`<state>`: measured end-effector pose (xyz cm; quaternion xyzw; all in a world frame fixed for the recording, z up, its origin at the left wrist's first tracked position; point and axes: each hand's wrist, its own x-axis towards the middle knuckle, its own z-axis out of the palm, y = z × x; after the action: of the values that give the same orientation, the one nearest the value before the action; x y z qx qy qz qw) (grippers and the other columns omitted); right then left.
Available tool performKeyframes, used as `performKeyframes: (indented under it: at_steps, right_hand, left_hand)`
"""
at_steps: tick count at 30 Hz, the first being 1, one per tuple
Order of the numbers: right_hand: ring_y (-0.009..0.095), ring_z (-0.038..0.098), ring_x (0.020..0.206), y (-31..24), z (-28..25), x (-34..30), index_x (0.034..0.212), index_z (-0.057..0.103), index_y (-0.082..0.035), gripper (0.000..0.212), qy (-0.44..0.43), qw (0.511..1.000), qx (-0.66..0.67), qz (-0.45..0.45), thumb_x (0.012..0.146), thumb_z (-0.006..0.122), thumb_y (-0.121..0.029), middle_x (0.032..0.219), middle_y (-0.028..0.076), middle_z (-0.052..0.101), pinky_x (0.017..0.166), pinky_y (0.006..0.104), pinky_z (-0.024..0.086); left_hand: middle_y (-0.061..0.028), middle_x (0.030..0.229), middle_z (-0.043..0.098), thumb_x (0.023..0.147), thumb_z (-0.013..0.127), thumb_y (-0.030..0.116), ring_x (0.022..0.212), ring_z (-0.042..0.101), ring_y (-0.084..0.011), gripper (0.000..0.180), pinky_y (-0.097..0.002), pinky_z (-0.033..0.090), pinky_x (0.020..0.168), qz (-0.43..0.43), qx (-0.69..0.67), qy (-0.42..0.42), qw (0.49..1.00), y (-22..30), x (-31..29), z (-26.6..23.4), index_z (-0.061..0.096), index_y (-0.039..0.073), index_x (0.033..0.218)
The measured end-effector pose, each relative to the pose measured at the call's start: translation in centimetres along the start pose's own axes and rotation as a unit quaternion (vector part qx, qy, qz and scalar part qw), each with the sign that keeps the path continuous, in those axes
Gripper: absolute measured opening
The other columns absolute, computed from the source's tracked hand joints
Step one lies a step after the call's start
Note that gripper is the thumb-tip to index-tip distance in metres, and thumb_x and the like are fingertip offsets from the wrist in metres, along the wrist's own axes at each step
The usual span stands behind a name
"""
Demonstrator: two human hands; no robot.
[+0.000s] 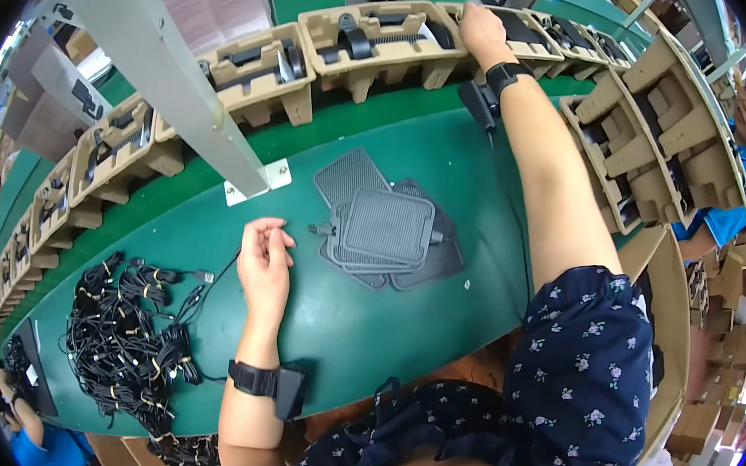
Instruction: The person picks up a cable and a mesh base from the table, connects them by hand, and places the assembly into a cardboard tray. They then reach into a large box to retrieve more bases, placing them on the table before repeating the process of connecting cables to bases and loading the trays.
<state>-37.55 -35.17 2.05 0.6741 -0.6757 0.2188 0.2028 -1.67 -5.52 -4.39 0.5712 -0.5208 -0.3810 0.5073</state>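
Note:
My left hand (266, 257) hovers over the green table, loosely curled, with a gap between thumb and fingers and nothing visible in it. A thin black cable runs beside it. To its right lies a loose pile of dark grey ribbed rectangular pads (389, 225), some with small clips at their sides. Stretched far forward, my right hand (485, 33) is closed at the near edge of a brown molded pulp tray (534, 53) in the row. Its fingertips are hidden, so what they grip cannot be made out. Both wrists wear black straps with small boxes.
A heap of bundled black cables (125, 335) lies at the left. Pulp trays holding black parts (355, 41) curve along the far side. A grey metal post (181, 80) is bolted to the table. Stacked trays (648, 125) stand at right; another person (736, 192) is beyond them.

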Motion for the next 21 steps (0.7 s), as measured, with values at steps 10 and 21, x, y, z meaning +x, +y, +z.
performKeyframes:
  at_steps: [10,21]
  right_hand:
    - [0.029,0.059,0.081,-11.6,-14.6,-15.5,0.098,0.058,-0.006,0.045,-0.191,0.927,0.170,-0.276,0.075,0.060,-0.045,0.086,0.011,0.061,0.068,0.0386,0.048]
    - [0.029,0.059,0.083,-12.4,-16.8,-18.6,0.110,0.047,-0.001,0.059,-0.433,0.834,0.227,-0.256,0.071,0.069,-0.040,0.094,0.014,0.060,0.068,0.0363,0.046]
  left_hand:
    - [-0.0015,0.070,0.057,0.089,0.046,0.008,0.053,0.047,-0.0056,0.009,-0.0203,0.039,0.050,0.020,0.028,0.013,0.999,-0.4,-0.6,-1.0,0.052,0.003,0.094]
    - [-0.0010,0.070,0.058,0.085,0.049,0.004,0.062,0.055,-0.0097,0.010,-0.0244,0.044,0.059,0.065,0.138,0.022,0.988,-0.2,-1.2,-0.3,0.054,0.005,0.093]
